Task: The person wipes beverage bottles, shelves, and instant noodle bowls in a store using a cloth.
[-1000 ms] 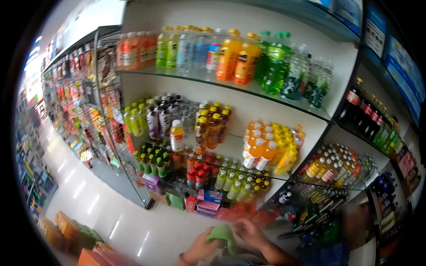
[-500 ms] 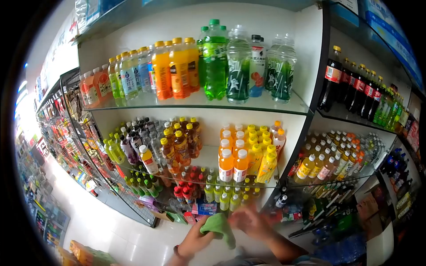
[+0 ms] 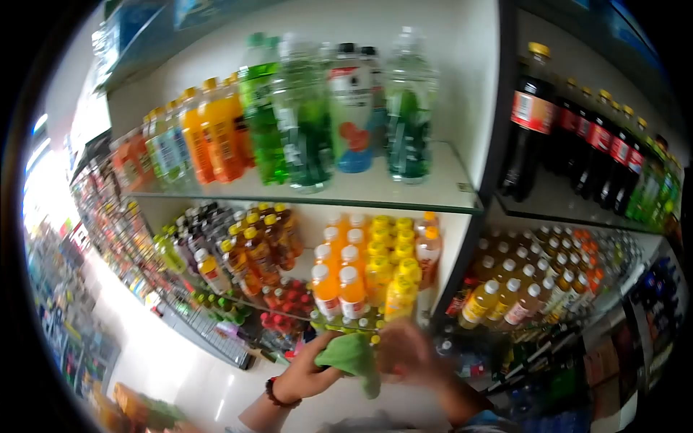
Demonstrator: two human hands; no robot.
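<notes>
My left hand (image 3: 312, 368), with a dark bead bracelet at the wrist, is closed on a green cloth (image 3: 351, 358) below the middle shelf. One end of the cloth hangs down past my fingers. Just right of it is my right hand (image 3: 406, 353), smeared by motion, so its fingers cannot be made out. Nearest above the hands, on the middle shelf, stand white-capped orange drink bottles (image 3: 351, 290) and yellow-capped yellow bottles (image 3: 401, 292).
The upper glass shelf (image 3: 325, 196) bears orange soda bottles (image 3: 220, 133), large green bottles (image 3: 307, 123) and clear-topped bottles (image 3: 410, 115). In the right bay stand cola bottles (image 3: 530, 123). A pale tiled floor (image 3: 162, 346) runs along the left, beside a wire rack (image 3: 195, 332).
The view has shifted and come closer to the shelves, so the upper bottles look larger and farther left. The cloth remains in my left hand. My right hand is still moving beside it.
</notes>
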